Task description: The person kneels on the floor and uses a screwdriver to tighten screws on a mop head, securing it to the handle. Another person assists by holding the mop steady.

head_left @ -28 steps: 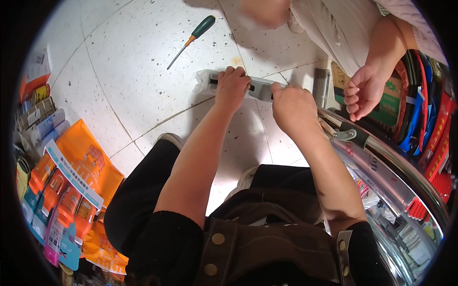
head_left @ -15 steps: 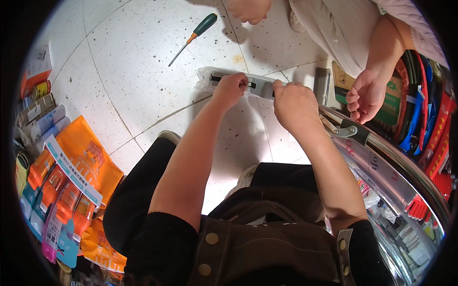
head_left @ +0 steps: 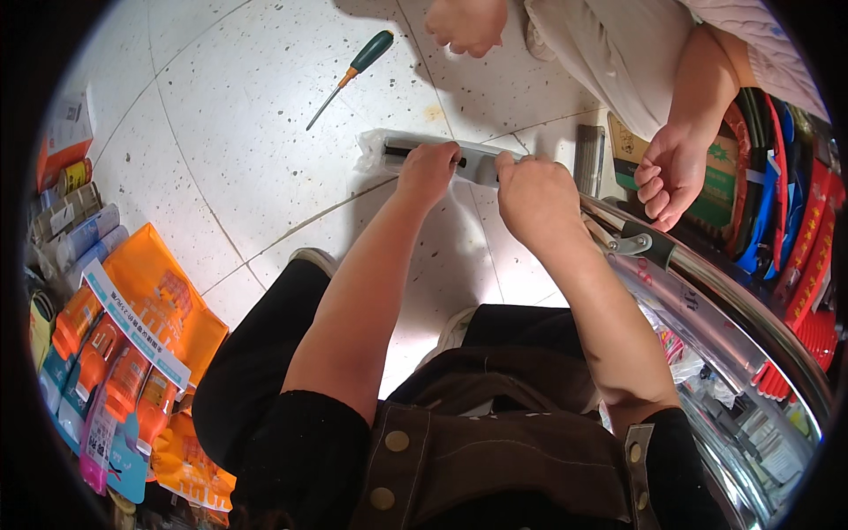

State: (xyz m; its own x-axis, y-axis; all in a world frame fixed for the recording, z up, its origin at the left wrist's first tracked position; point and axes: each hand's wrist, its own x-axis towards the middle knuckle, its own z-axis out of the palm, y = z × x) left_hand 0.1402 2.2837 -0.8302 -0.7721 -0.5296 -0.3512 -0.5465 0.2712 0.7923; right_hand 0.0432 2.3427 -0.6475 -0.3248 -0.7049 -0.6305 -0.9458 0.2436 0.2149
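At left we see a bright orange printed plastic pouch; next, a metal-shafted screwdriver with a dark green and orange handle lies toward the right edge of a white speckled floor tile. Over that tile's near right corner, our left hand, fingers curled closed, grips a long grey bar partly in clear plastic; our right hand, also closed, clasps it farther right. At far right, a co-worker's hand hangs half-curled.

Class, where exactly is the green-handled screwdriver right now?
In the head view, the screwdriver lies on the tiled floor at upper left of centre, beyond and left of the grey bar.
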